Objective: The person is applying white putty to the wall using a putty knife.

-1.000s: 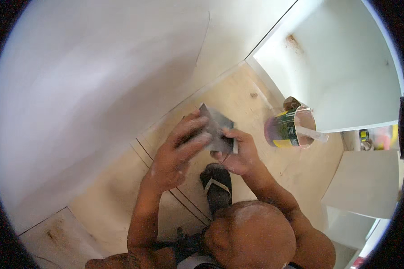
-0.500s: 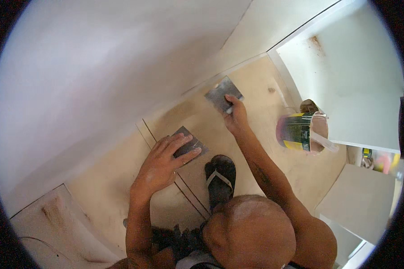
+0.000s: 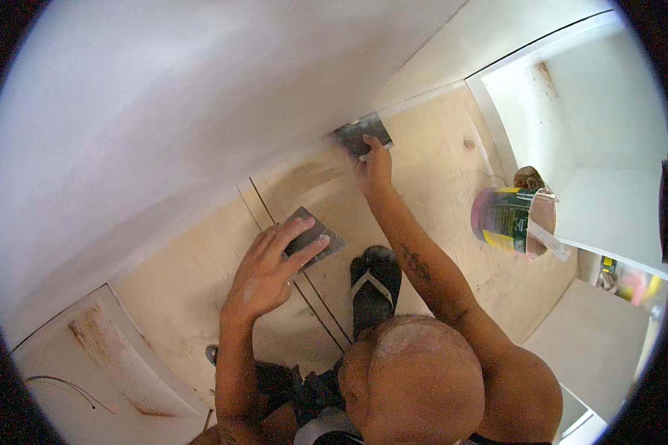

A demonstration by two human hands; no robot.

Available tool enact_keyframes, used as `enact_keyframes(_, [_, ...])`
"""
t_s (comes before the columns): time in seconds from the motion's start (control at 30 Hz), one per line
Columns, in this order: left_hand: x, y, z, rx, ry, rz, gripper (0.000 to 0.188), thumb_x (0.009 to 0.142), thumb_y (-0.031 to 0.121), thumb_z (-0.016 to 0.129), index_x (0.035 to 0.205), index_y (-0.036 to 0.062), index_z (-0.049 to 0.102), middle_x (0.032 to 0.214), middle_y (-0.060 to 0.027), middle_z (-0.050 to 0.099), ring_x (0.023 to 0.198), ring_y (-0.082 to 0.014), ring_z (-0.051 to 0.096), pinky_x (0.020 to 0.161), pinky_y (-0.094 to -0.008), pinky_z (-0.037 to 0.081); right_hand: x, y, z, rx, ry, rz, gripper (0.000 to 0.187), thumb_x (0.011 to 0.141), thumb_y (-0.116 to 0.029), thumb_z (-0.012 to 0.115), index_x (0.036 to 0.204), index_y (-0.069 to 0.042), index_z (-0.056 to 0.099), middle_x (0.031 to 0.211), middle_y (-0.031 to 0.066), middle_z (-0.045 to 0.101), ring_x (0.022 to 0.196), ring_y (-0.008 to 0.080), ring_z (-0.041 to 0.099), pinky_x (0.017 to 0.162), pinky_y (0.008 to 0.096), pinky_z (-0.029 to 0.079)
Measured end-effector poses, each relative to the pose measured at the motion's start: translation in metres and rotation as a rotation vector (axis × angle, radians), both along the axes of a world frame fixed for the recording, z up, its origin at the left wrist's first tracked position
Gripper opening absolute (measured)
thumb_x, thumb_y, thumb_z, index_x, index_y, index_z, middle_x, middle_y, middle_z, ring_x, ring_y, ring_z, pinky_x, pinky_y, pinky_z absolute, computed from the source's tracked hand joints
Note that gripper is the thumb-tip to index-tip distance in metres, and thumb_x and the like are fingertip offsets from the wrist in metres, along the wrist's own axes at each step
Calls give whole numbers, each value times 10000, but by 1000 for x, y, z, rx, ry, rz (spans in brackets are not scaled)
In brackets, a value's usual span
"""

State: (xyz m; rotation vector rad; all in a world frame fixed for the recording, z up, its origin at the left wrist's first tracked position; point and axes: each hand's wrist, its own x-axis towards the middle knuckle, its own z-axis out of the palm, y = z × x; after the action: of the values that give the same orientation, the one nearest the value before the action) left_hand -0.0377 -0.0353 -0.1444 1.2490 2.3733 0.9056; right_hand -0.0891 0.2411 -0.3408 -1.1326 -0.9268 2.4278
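Observation:
My left hand [image 3: 260, 285] is closed on a thin, dark, square filler spreader [image 3: 321, 243], fingers lying along its face. It hovers over the tan floor near two dark parallel lines. Farther forward, my right hand [image 3: 377, 169] grips a second dark flat spreader [image 3: 358, 132], thumb on top. That blade's far edge is at the foot of the pale wall [image 3: 215, 96]; whether it presses on the wall I cannot tell. Whitish residue marks the left hand's fingertips.
On the right, a dark green and yellow tub [image 3: 501, 215] lies tipped, with a pale strip [image 3: 549, 239] at its mouth. Behind it stands a white open cabinet [image 3: 608, 133]. My sandalled foot [image 3: 375, 285] and bent knee [image 3: 423, 378] are between my arms. A stained white panel [image 3: 119, 363] is at lower left.
My right hand has moved its spreader forward and left, up to the wall's foot. The left hand keeps its spreader in nearly the same place. The view has shifted slightly.

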Motion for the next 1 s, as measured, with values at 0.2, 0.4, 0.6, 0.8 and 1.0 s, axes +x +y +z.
enact_keyframes(0.2, [-2,-8,5,46,39,-5,683,637,-75,562,1265,193,556,1359,-83,462,1234,-304,459,1039,-444,379,-11,1,42,227,-45,37,183,854,-64,522,1015,19,496,956,133,594,885,273,629,762,353,557])
enact_keyframes(0.4, [-9,-11,5,153,33,-63,686,646,-92,563,1269,196,549,1330,-86,480,1222,-309,464,1033,-442,380,-17,5,146,413,128,-20,162,857,-52,521,996,29,498,921,125,585,844,238,626,789,335,551])
enact_keyframes(0.6, [-16,-3,5,222,22,-173,689,661,-108,564,1276,199,533,1302,-96,502,1200,-317,479,1017,-429,393,-8,5,278,687,240,-34,156,858,-39,534,977,57,505,933,131,574,862,246,609,802,369,560])
enact_keyframes(0.8, [-17,-5,14,461,-124,-116,637,704,-78,553,1286,177,516,1297,-104,511,1204,-330,485,1013,-435,408,-5,-16,387,1402,243,68,190,874,-71,540,984,84,551,962,146,595,883,259,606,815,367,526])
enact_keyframes(1.0, [-9,18,15,1058,-1111,197,380,913,223,515,1257,62,511,1282,-115,524,1166,-295,532,972,-447,458,19,-51,389,1631,241,29,221,879,-137,561,1017,36,567,900,90,609,844,183,572,788,293,457])
